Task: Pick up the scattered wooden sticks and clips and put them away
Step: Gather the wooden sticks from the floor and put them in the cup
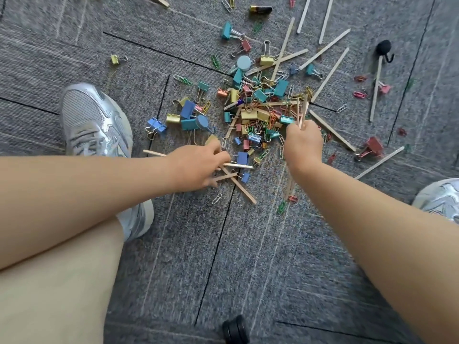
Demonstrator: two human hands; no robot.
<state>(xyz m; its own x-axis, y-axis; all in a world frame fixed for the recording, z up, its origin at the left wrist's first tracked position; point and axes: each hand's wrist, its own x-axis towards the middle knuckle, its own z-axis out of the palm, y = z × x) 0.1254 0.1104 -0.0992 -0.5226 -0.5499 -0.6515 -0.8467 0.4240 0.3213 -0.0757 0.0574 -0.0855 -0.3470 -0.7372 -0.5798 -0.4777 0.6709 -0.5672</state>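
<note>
Right hand (303, 144) grips thin wooden sticks (301, 114); grey carpet (248, 256).

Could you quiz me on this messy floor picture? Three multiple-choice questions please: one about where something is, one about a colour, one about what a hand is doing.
1. Where does the battery lie?
A. at the far edge, beyond the clip pile
B. beside the shoe
C. in the left hand

2. What colour is the carpet?
A. red
B. grey
C. green

3. What is the right hand doing?
A. resting flat and open
B. gripping a bunch of wooden sticks
C. holding a cup

Answers: 1 A, it sits near the top of the view; 2 B, grey tiles throughout; 3 B, stick ends poke up out of the closed fist.
</note>
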